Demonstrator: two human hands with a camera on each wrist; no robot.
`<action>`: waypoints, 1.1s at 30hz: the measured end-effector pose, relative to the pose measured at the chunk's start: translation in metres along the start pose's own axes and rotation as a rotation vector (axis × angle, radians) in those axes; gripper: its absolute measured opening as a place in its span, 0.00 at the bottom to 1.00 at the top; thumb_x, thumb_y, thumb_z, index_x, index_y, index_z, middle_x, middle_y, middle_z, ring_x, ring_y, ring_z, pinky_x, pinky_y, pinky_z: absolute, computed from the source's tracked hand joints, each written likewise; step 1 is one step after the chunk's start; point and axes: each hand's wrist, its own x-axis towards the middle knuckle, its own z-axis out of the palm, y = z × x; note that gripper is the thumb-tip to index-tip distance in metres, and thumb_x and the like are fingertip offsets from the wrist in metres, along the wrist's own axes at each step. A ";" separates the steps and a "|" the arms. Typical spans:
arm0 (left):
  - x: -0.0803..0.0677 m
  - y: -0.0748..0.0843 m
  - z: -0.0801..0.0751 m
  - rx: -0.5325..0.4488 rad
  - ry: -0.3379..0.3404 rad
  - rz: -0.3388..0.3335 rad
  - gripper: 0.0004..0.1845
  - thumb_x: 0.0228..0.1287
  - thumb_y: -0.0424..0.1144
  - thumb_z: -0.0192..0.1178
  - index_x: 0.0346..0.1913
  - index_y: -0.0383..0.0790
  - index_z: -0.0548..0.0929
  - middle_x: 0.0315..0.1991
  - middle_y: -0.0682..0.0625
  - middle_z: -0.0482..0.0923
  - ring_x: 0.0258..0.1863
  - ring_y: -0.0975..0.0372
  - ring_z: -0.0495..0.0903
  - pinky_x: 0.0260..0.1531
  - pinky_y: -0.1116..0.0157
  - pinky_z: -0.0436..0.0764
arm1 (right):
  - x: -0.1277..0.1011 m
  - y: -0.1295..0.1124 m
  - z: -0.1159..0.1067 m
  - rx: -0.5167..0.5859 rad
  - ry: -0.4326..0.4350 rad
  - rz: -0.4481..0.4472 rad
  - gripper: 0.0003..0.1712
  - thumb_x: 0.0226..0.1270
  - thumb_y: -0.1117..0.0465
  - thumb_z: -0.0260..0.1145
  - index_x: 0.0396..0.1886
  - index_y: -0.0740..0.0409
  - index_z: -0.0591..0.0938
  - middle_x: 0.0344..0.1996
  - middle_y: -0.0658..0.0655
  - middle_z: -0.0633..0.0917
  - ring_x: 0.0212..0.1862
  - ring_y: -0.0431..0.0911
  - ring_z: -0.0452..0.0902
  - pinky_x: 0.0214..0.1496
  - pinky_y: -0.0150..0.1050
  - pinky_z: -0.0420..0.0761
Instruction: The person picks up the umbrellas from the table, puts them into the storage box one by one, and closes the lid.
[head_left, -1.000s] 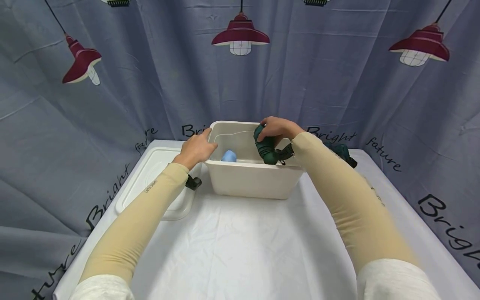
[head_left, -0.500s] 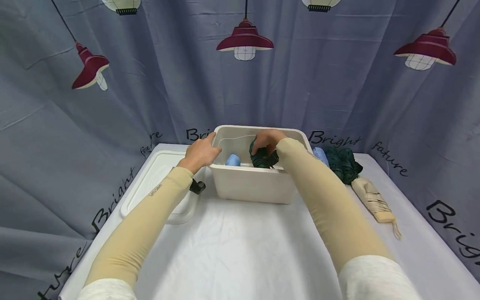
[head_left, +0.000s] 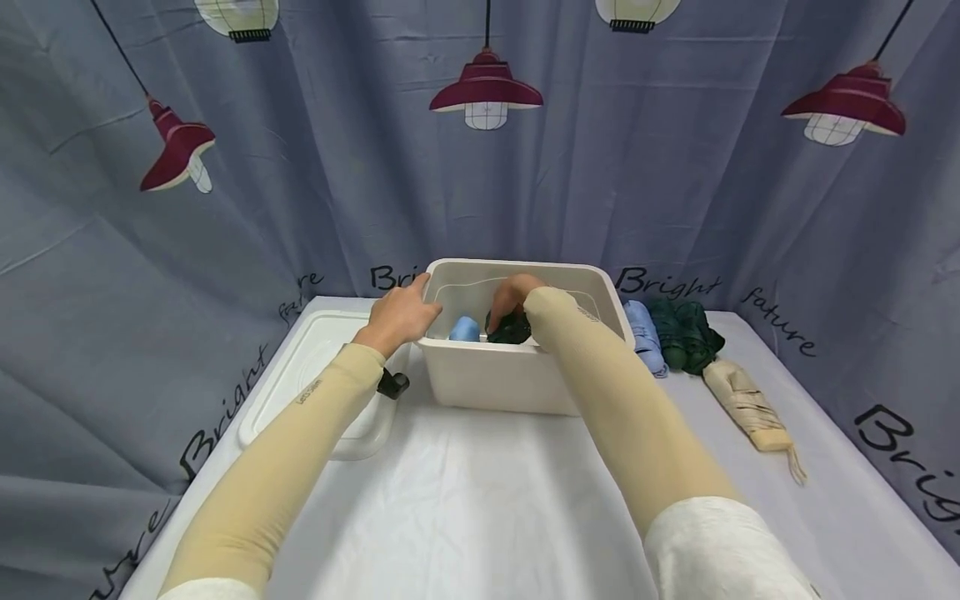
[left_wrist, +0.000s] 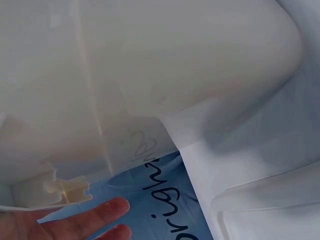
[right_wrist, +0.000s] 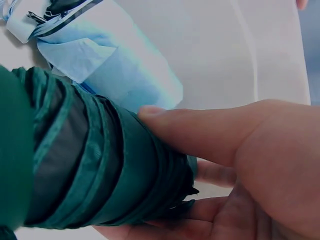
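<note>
A white plastic box point(head_left: 495, 379) stands at the back middle of the table. My left hand point(head_left: 401, 319) holds its left rim, thumb on the inner side; in the left wrist view the fingers point(left_wrist: 107, 210) stretch along the outside. Down inside the box, my right hand point(head_left: 513, 298) grips a folded dark green umbrella point(right_wrist: 125, 160), thumb on one side and fingers round the other. Left of it in the box lies a folded light blue umbrella point(head_left: 465, 330), seen closely behind the green one in the right wrist view.
Right of the box lie a blue folded umbrella point(head_left: 645, 337), a dark green one point(head_left: 684, 333) and a beige one point(head_left: 746, 404) with a wrist strap. The white lid point(head_left: 307, 350) lies flat on the left, partly under my left arm. A grey-blue curtain point(head_left: 555, 192) hangs behind the table.
My right hand has lowered the green umbrella into the box and moved left, close beside the blue one. The umbrellas on the right have come into view. My left hand stays on the rim.
</note>
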 end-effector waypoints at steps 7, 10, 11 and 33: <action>-0.003 -0.002 0.004 0.023 -0.010 0.004 0.38 0.71 0.54 0.48 0.81 0.47 0.55 0.41 0.41 0.85 0.35 0.52 0.82 0.33 0.54 0.79 | 0.010 -0.007 0.006 -0.069 -0.059 -0.020 0.30 0.65 0.44 0.68 0.58 0.61 0.83 0.59 0.59 0.82 0.55 0.46 0.76 0.61 0.41 0.76; -0.002 -0.002 0.004 0.030 0.004 0.010 0.38 0.71 0.54 0.48 0.80 0.46 0.55 0.35 0.42 0.84 0.33 0.52 0.82 0.31 0.55 0.78 | 0.012 -0.010 0.007 -0.075 -0.052 -0.033 0.32 0.65 0.44 0.69 0.60 0.61 0.81 0.63 0.58 0.79 0.61 0.49 0.74 0.65 0.43 0.75; -0.002 -0.002 0.004 0.031 0.009 0.011 0.38 0.71 0.54 0.48 0.80 0.46 0.56 0.34 0.43 0.83 0.32 0.52 0.81 0.31 0.55 0.78 | 0.012 -0.011 0.007 -0.079 -0.048 -0.035 0.32 0.66 0.44 0.69 0.61 0.61 0.80 0.64 0.58 0.77 0.63 0.50 0.73 0.66 0.43 0.74; 0.002 0.004 0.000 0.041 0.006 0.002 0.40 0.69 0.52 0.50 0.80 0.45 0.55 0.61 0.37 0.79 0.56 0.46 0.82 0.48 0.48 0.80 | 0.018 -0.018 0.006 0.029 -0.110 -0.122 0.16 0.67 0.58 0.66 0.52 0.60 0.79 0.54 0.53 0.78 0.55 0.46 0.73 0.63 0.38 0.72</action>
